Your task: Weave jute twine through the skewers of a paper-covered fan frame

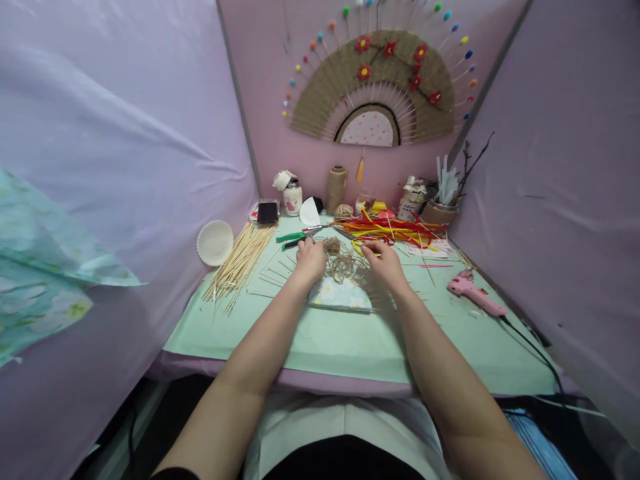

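Observation:
A loose tangle of brown twine [342,265] lies between my hands, above a half-round of pale floral fabric [341,295]. Thin sticks [273,272] fan outward from around this fabric. My left hand [311,259] is closed at the tangle's left side, beside green-handled pliers [291,237] and a black handle [293,245]; what its fingers hold is hidden. On the other side, my right hand [384,263] pinches with thumb and forefinger close to yellow-handled scissors [357,247]. Whatever is in that pinch is too small to name.
Bamboo sticks [239,267] and a white fluted dish [215,243] lie left. Red and yellow strips [395,231] are heaped behind my right hand. A pink glue gun [475,293] with a cord rests right. A twine spool [337,190] stands at the back, below a decorated fan [320,100].

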The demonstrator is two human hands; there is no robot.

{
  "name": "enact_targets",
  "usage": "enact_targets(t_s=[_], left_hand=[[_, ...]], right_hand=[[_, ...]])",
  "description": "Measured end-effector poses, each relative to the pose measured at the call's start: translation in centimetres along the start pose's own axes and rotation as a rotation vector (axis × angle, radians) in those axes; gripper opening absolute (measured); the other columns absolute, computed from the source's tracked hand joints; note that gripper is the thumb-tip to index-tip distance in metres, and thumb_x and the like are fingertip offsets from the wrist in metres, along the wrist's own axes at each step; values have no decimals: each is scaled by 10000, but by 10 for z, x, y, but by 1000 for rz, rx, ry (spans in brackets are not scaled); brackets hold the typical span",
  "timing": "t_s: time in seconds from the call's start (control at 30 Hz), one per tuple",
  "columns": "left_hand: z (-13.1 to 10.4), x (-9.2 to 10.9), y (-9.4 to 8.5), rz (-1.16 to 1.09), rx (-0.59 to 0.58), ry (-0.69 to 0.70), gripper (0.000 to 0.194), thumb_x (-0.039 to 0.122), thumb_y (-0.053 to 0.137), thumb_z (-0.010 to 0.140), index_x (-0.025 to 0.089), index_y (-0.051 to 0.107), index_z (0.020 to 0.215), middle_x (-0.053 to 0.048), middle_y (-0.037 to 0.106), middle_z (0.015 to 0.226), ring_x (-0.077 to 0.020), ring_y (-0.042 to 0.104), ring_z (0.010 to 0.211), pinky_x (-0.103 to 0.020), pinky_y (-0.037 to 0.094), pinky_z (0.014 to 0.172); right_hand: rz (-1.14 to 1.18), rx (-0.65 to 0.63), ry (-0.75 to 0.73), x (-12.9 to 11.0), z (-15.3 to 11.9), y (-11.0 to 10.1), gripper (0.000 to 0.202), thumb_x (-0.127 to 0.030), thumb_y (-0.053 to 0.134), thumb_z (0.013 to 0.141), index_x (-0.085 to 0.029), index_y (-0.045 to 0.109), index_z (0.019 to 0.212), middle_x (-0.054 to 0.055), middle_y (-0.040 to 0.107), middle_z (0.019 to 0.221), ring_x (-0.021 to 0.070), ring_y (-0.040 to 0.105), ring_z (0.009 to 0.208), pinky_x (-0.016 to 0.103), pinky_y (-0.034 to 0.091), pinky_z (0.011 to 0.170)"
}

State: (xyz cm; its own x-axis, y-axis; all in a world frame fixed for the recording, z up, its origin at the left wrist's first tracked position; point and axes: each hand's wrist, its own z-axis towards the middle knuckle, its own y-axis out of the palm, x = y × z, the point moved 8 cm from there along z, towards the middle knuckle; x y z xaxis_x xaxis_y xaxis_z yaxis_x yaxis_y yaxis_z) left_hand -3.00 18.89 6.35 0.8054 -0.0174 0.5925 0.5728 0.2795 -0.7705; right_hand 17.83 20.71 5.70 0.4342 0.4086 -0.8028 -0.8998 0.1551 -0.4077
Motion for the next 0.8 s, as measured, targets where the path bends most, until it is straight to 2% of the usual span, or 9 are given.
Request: enact_targets(t_s=[0.07, 0.13, 0.23, 0.33, 0.43, 0.5, 0.57, 0.67, 0.8], left_hand=[[-3, -5, 12, 78, -25, 4, 166, 166, 674, 756, 171, 663, 922, -168, 546, 1205, -333, 396, 1196, -459, 322, 984], [-7, -9, 18, 99, -37, 4, 59, 167, 641, 783, 168, 667, 836, -168, 561, 1170, -342, 397, 1190, -485, 317, 978], [-7, -10, 13, -57, -28, 7, 83, 155, 632, 784, 166, 639, 702, -142, 606, 1052, -319, 443, 1136, -478, 333, 971], [-7, -3, 7, -570, -123, 8, 131, 222, 692, 760, 162, 606, 681, -78, 619, 857, -230, 535, 944, -382, 409, 880], [-13, 8, 1, -1214, -284, -38, 222, 331, 745, 738, 159, 611, 780, -45, 631, 858, -157, 573, 821, -278, 435, 735], [-19, 14, -7, -1469, -332, -47, 234, 305, 774, 720, 162, 611, 809, -36, 635, 883, -119, 572, 775, -219, 414, 651], [-22, 17, -15, -1623, -338, -36, 186, 242, 765, 738, 164, 607, 798, -23, 624, 861, -77, 526, 692, -173, 355, 558], [-20, 13, -26, -1796, -278, -32, 104, 191, 706, 803, 170, 607, 782, -10, 592, 803, -49, 413, 584, -158, 260, 471], [-13, -6, -39, -1922, -79, -94, 105, 224, 617, 890, 194, 618, 790, -15, 591, 779, -63, 343, 549, -186, 239, 450]], right_hand=[[-41, -46, -41, -1, -2, 10, 296, -414, 552, 823, -165, 688, 907, 104, 698, 946, 228, 614, 870, 397, 470, 847], [-114, -79, -74, -1, -2, 19, 323, -422, 568, 823, -159, 693, 963, 126, 685, 1011, 256, 602, 950, 433, 450, 903], [-225, -115, -117, 0, -3, 28, 375, -432, 615, 808, -169, 695, 1063, 148, 651, 1121, 303, 542, 1107, 494, 378, 1001], [-241, -136, -171, -4, -7, 32, 379, -432, 622, 820, -208, 688, 1117, 135, 623, 1189, 306, 504, 1172, 501, 352, 1027], [-176, -105, -243, -16, -10, 27, 325, -422, 605, 841, -229, 698, 1085, 115, 622, 1187, 287, 512, 1170, 479, 365, 1024], [-113, -123, -295, -26, -12, 24, 239, -395, 588, 855, -228, 718, 967, 100, 649, 1111, 264, 550, 1115, 446, 389, 1002], [-70, -148, -310, -30, -13, 22, 215, -374, 564, 866, -217, 707, 834, 85, 677, 983, 241, 591, 1004, 413, 422, 947], [-32, -18, -183, -20, -8, 6, 249, -401, 552, 854, -193, 670, 784, 65, 674, 830, 214, 592, 833, 373, 452, 830], [182, 248, 65, 10, -2, -24, 305, -472, 575, 806, -174, 641, 800, 37, 653, 752, 173, 567, 724, 308, 460, 703]])
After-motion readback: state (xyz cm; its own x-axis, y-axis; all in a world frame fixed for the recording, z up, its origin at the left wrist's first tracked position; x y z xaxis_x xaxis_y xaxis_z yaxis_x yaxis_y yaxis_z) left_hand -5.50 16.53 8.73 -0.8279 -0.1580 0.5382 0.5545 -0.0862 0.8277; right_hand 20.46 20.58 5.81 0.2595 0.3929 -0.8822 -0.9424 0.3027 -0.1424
